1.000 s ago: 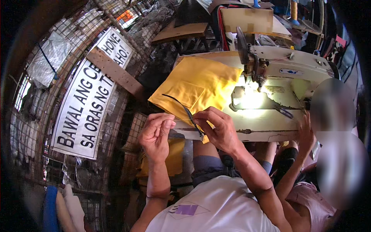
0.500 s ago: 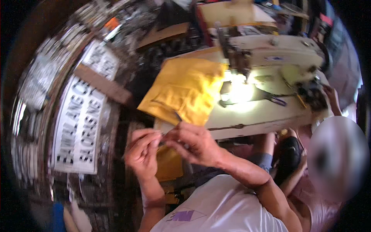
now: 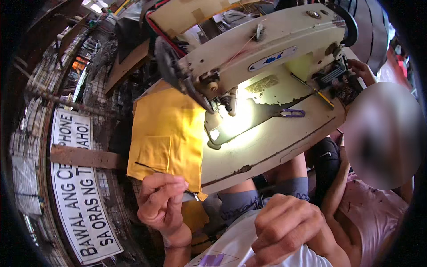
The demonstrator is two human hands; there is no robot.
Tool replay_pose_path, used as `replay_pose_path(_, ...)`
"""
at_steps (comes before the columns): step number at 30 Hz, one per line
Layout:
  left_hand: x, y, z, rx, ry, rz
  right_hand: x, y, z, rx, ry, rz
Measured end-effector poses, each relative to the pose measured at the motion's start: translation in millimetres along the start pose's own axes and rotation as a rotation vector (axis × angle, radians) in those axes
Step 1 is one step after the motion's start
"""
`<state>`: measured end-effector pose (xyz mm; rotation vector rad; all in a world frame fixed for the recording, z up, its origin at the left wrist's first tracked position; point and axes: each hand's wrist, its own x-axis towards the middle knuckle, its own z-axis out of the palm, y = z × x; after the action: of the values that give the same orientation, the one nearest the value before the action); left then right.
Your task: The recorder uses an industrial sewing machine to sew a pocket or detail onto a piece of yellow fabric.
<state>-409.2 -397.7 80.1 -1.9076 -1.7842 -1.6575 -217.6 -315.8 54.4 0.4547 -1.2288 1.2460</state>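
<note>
My left hand (image 3: 163, 209) is closed in a pinch at the lower edge of a flat yellow cloth piece (image 3: 153, 120) with a stitched square patch like a pocket. A thin black strip (image 3: 149, 167) lies across the cloth and runs to my left fingers. A small metal bit (image 3: 196, 195), beside a yellow tab at the cloth's lower corner, shows past the fingertips. What the pinch holds is hidden. My right hand (image 3: 289, 227) hovers in front of my white shirt, apart from the cloth. Its fingers are curled together, and anything inside them cannot be made out.
A cream sewing machine (image 3: 271, 38), its lamp lit, stands on the worn table (image 3: 267, 153). Purple-handled thread snips (image 3: 292, 113) and a yellow-and-black slim tool (image 3: 324, 99) lie there. At right sits another person, one hand (image 3: 360, 71) by the machine. A white lettered sign (image 3: 84, 200) hangs left.
My hands, together before, are now apart: the right has moved right and down toward my chest. The view has shifted, with the machine now nearer and larger.
</note>
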Motion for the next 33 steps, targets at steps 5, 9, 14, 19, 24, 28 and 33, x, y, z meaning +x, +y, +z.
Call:
replay_pose_path(5,26,-36,36,0.125,-0.119,-0.051,4,11,-39,0.076,0.061,0.069)
replay_pose_path(9,34,-57,62,0.150,-0.028,-0.149,5,30,-63,0.102,0.116,0.150)
replay_pose_path(14,38,-76,78,0.180,-0.085,-0.266,6,62,-87,-0.245,0.223,0.422)
replay_pose_path(19,32,-85,88,-0.378,-0.015,-0.616,1,109,-69,-0.803,0.303,0.453)
replay_pose_path(24,29,-92,94,-0.550,0.031,-0.619,-8,116,-63,-1.104,0.284,0.349)
replay_pose_path(28,27,-91,98,-0.647,0.074,-0.629,-8,115,-62,-1.156,0.278,0.317)
replay_pose_path(33,27,-90,102,-0.707,0.127,-0.676,-8,120,-62,-1.116,0.295,0.269)
